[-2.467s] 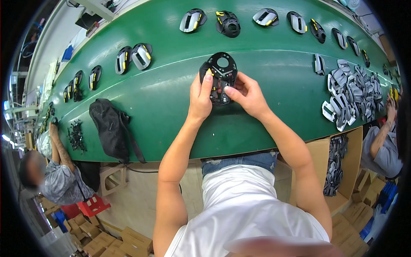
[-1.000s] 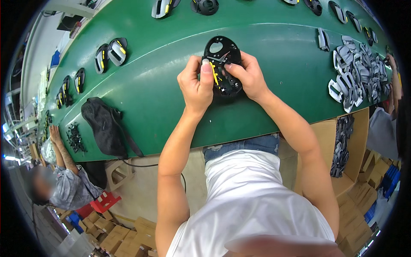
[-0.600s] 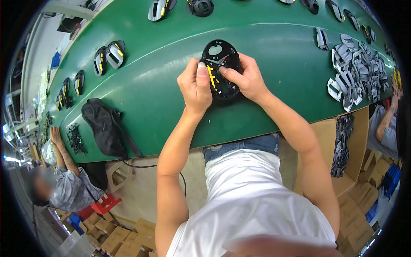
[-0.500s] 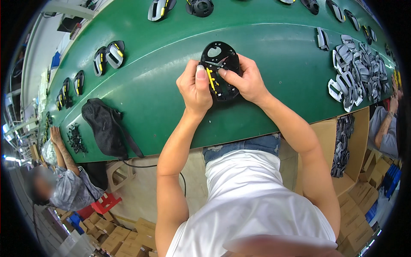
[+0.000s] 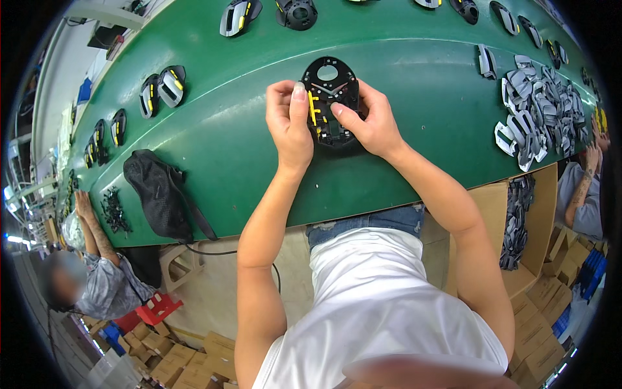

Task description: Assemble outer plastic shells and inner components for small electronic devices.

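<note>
Above the green table, both my hands hold a black computer mouse shell (image 5: 330, 124), its hollow inner side facing up. It has a round opening near the far end and a thin yellow strip (image 5: 312, 109) along the left side. My left hand (image 5: 289, 129) grips the left edge, the thumb next to the strip and the other fingers curled at the side. My right hand (image 5: 377, 124) clasps the right edge, with its thumb pressing on the inner face. The fingers beneath the shell are hidden.
A pile of grey cover pieces (image 5: 541, 107) lies at right, above a cardboard box (image 5: 547, 214) of dark parts. Grey-and-black mouse shells (image 5: 172, 87) stand at left and far back. Near left are a black mesh bag (image 5: 155, 191) and small black parts (image 5: 113, 211). Co-workers sit on both sides.
The shell has shifted slightly away and to the left, and its tilt has changed. My left hand has moved a little left with its grip loosened slightly; the right thumb stays on the inner face.
</note>
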The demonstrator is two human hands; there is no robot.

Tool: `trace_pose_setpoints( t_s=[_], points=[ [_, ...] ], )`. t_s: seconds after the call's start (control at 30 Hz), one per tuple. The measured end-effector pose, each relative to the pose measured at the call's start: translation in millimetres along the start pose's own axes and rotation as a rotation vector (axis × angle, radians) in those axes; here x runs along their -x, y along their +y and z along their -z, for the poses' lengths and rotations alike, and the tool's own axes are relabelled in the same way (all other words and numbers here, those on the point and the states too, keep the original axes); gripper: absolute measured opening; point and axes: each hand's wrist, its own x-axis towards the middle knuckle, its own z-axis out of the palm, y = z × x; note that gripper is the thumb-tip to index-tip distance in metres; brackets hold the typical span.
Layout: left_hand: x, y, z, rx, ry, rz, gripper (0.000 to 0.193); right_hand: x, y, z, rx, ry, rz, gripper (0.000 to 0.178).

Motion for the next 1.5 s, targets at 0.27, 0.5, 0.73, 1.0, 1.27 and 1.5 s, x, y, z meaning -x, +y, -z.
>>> trace_pose_setpoints(
  t_s=[0.27,0.5,0.73,1.0,1.27,1.5],
  points=[
    [2,5,-3,0.12,0.018,-0.003,0.019,4,9,2,0.249,0.018,0.076,0.024],
    [0,1,-6,-0.008,-0.02,-0.069,0.022,-2,8,7,0.149,0.019,0.057,0.023],
    [-13,-11,9,-0.407,-0.027,-0.181,0.032,-9,-8,14,-0.186,-0.168,-0.257,0.031],
    [-29,-28,20,-0.388,0.006,-0.175,0.045,-45,-18,9,-0.039,0.113,-0.223,0.043],
    [-29,-28,11,-0.482,-0.001,-0.117,0.031,-114,-14,-62,0.54,0.048,0.459,0.047],
    [-25,-39,11,-0.624,-0.087,-0.313,0.018,-39,-22,27,0.771,-0.177,0.369,0.025]
  ],
)
